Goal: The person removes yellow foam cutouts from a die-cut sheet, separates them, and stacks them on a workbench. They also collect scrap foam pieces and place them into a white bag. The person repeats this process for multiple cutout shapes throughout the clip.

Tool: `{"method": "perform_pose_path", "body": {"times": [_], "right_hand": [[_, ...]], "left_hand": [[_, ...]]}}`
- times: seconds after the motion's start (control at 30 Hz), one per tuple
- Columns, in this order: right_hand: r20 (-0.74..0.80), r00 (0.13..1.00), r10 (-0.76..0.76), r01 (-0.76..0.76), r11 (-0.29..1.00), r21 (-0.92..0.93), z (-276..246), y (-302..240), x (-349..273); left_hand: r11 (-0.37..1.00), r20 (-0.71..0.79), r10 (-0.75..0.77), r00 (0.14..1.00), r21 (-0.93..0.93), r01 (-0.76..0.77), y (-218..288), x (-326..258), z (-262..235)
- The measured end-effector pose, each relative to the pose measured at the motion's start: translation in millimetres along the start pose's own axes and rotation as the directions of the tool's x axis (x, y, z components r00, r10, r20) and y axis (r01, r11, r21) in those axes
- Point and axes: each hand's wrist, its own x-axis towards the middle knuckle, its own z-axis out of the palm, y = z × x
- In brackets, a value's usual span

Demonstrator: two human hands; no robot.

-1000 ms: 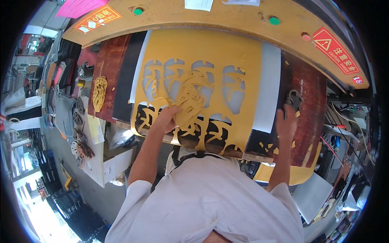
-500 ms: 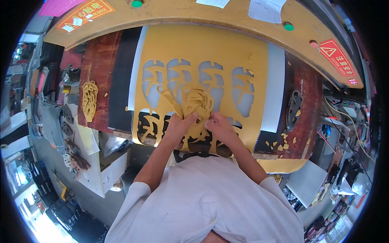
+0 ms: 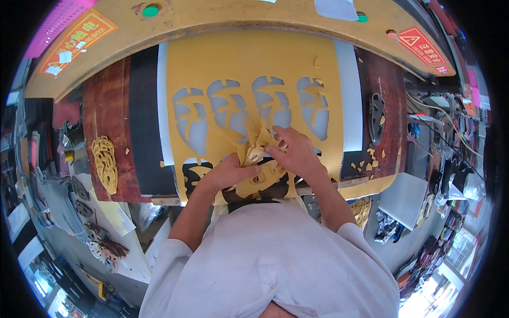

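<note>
A yellow sheet (image 3: 249, 53) lies across the work table, with rows of shoe-upper-shaped openings cut through it. At the sheet's near edge, my two hands grip a bunch of crumpled yellow cut-out pieces (image 3: 256, 150). My left hand (image 3: 231, 172) closes round the bunch's lower left side, thumb on top. Higher up on the right, my right hand (image 3: 290, 151) pinches it with bent fingers. Below and between the hands, a yellow piece with slots (image 3: 261, 180) spreads over the near row of openings. Which layers each hand holds is partly hidden.
Beyond the sheet runs a yellow machine beam (image 3: 254, 18) with a green button (image 3: 151, 10). Stacked yellow cut pieces (image 3: 105, 164) lie on the left. On the right are a dark cutting die (image 3: 377, 119) and small yellow scraps (image 3: 369, 165). A grey board (image 3: 405, 199) stands lower right.
The view has shifted. The compact upright bunch has opened and sunk lower between my hands. My hands are farther apart, the right one higher on the bunch than the left.
</note>
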Motion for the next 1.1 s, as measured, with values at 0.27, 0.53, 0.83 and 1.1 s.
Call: {"method": "perform_pose_path", "body": {"times": [0.27, 0.53, 0.83, 1.1], "right_hand": [[0.103, 0.985, 0.140, -0.162, 0.952, 0.258, 8, 24, 5], [-0.170, 0.956, 0.238, -0.278, 0.919, -0.278, -33, 31, -46], [0.094, 0.967, 0.235, -0.218, 0.582, 0.783, 42, 27, -58], [0.082, 0.976, 0.200, -0.182, 0.556, 0.811, 45, 41, -62]], "left_hand": [[1.000, 0.130, 0.006, 0.992, -0.005, -0.005, -7, -3, -8], [0.960, -0.005, -0.016, 1.000, -0.278, 0.014, -35, -12, -9], [0.877, 0.020, 0.125, 0.992, -0.471, -0.101, -25, -6, 8], [0.892, -0.108, 0.093, 0.990, -0.433, -0.131, -24, -4, 17]]}}
